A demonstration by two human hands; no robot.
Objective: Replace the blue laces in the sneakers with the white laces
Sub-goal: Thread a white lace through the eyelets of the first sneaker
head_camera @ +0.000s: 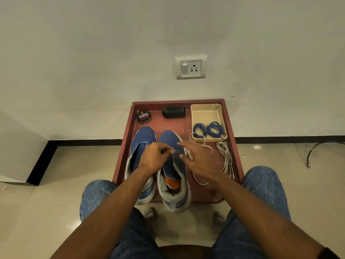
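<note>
Maroon worktop (234,146) first, a low tray-like table against the wall, and everything I need sits on it. Two blue sneakers lie side by side with toes toward the wall: the left sneaker (141,139) and the right sneaker (170,139), and I see no lace of either colour across their tongues, so I judge the stripping stage finished. That fits with the cream tray (207,111) at the far right corner, where the blue laces (209,129) lie coiled in two loops at its near end.

One white lace (202,144) trails loose from the tray's near edge past my right hand and loops round by my wrist; the spare white lace (225,156) lies bundled just beside it, untouched. A shoe brush (174,112) and a polish tin (143,116) sit at the back, out of play.

My left hand (155,157) is curled, pinching something small over the right sneaker's eyelet area, probably the lace tip, though blur keeps me from being sure. My right hand (200,159) hovers with fingers spread, holding nothing I can make out. As I read it, rethreading has barely begun: both sneakers are yet to be laced
</note>
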